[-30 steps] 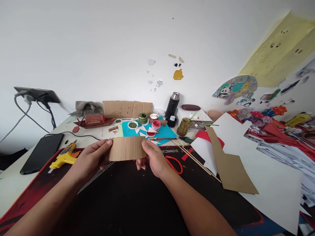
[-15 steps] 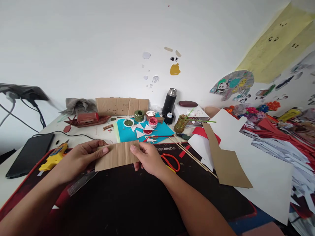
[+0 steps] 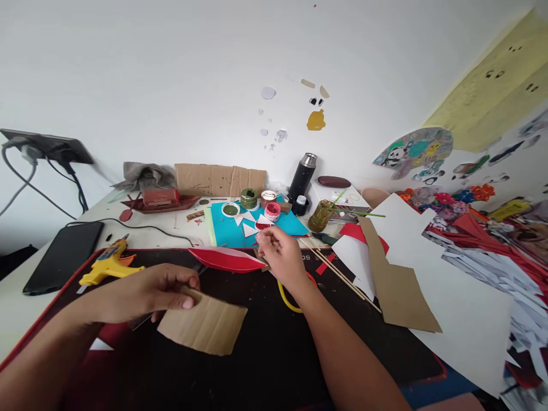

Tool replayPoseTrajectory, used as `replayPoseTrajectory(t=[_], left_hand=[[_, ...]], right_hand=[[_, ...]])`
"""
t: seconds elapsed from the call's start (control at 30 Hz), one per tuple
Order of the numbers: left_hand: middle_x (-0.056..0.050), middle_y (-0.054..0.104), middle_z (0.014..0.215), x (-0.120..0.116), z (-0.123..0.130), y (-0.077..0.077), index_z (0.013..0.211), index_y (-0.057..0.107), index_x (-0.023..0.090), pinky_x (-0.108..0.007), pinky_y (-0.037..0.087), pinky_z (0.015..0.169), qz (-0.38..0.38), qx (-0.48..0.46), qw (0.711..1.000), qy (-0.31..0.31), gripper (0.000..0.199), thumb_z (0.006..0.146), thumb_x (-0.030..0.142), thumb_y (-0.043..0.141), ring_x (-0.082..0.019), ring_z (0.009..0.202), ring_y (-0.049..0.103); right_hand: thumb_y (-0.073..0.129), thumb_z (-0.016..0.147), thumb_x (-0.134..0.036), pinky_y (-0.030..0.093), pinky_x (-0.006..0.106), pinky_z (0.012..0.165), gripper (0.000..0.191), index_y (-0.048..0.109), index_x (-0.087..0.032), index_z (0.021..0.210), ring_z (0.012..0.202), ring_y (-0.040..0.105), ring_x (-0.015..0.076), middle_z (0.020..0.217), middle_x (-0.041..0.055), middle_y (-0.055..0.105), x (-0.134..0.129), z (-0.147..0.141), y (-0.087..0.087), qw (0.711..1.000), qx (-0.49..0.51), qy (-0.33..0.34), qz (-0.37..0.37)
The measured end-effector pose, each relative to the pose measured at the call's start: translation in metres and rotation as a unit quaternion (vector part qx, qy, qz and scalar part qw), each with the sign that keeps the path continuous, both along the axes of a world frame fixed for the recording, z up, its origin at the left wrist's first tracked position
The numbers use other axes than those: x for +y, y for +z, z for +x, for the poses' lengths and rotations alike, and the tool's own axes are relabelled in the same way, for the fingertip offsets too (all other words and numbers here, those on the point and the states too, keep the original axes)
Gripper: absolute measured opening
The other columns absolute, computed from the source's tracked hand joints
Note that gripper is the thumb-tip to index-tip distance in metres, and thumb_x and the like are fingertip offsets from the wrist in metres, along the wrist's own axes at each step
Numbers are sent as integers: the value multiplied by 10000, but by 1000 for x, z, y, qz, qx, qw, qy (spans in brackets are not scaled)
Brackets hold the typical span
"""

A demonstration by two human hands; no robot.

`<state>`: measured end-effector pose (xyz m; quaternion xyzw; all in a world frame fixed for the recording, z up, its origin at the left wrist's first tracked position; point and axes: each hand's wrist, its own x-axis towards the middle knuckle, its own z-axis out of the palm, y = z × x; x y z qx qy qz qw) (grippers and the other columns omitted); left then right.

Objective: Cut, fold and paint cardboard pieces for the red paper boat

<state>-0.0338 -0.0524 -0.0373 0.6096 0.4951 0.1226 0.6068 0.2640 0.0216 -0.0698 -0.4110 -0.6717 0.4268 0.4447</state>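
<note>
My left hand (image 3: pixel 171 291) grips a small piece of corrugated cardboard (image 3: pixel 205 325) by its upper left corner, thumb on top. The cardboard is tilted and slightly bowed above the dark desk mat. My right hand (image 3: pixel 280 254) is raised over the back of the mat, fingers loosely bent, with nothing visible between them. Just left of it lies a red, pointed, boat-shaped paper piece (image 3: pixel 226 261) with a pale inside. Scissors with a yellow and red handle (image 3: pixel 286 298) lie under my right wrist, partly hidden.
A yellow glue gun (image 3: pixel 111 264) and a black phone (image 3: pixel 64 257) are at left. Paint pots (image 3: pixel 249 198) stand on blue paper (image 3: pixel 220 228). A jar with brushes (image 3: pixel 321 216), wooden sticks (image 3: pixel 345 279) and cut cardboard (image 3: pixel 406 297) are at right. A red model boat (image 3: pixel 160 201) sits behind.
My right hand has let go of the cardboard and moved up and right. My left hand has lowered the cardboard and tilted it. The red paper piece has come into view.
</note>
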Motion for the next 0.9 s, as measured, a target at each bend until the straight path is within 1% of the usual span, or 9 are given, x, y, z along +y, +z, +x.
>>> replayPoseTrajectory(t=[0.07,0.13,0.17,0.23,0.4,0.53,0.63,0.77,0.9], left_hand=[[22,546,816,-1,14,-4,939,729,224,-225,527,539,-13,-12,1000,-6,458,852,663,825,-161,701,535],[25,522,803,-1,25,-10,916,710,228,-238,533,542,-17,-20,1000,0,461,859,673,816,-164,688,535],[28,513,799,-1,29,-13,902,697,231,-241,530,545,-19,-21,1000,-3,466,865,682,809,-163,678,536],[36,513,801,0,32,-19,887,668,237,-236,506,542,-31,-19,999,-26,476,877,696,796,-154,651,544],[49,541,818,0,33,-26,904,627,243,-231,426,515,-47,-6,998,-52,483,900,705,769,-135,597,572],[53,559,804,0,37,-26,940,620,235,-228,357,489,-36,14,998,-49,527,921,751,721,-123,556,582],[61,546,775,0,44,-27,948,603,231,-229,342,474,-26,6,999,-36,582,904,804,700,-119,536,570],[70,510,736,-1,52,-34,905,542,243,-229,312,453,-16,0,1000,-17,659,865,892,654,-117,514,540],[59,521,744,-3,53,-45,908,570,245,-231,334,456,-13,24,999,-38,691,867,934,599,-120,528,511]], right_hand=[[712,1031,-573,560,345,785,363,734,-224,1128,863,731,230,941,50,753,4,4,1,997,-56,0,61],[764,1026,-532,566,403,939,378,735,-236,1259,1069,739,276,1142,91,778,3,5,1,984,-124,32,121],[788,1023,-514,554,431,1003,379,734,-245,1285,1149,725,293,1209,103,775,1,5,2,975,-160,53,145],[837,1008,-485,538,462,1054,367,744,-258,1281,1212,702,309,1271,109,762,-3,2,1,954,-227,92,174],[941,931,-439,539,459,1049,354,794,-223,1169,1227,689,317,1322,125,724,-5,-2,-6,911,-335,129,205],[918,963,-309,545,402,914,171,806,-186,1004,1064,723,286,1122,103,761,-1,-2,-14,884,-396,145,203],[861,1013,-280,536,378,878,112,803,-185,1010,1019,730,267,1095,97,778,0,-5,-18,897,-378,109,199],[863,1015,-303,537,361,916,147,801,-183,1073,1057,742,257,1163,99,800,0,-17,-19,917,-340,67,197],[823,1049,-355,526,355,901,175,795,-182,1057,1061,742,256,1151,93,812,11,-35,-13,896,-375,101,216]])
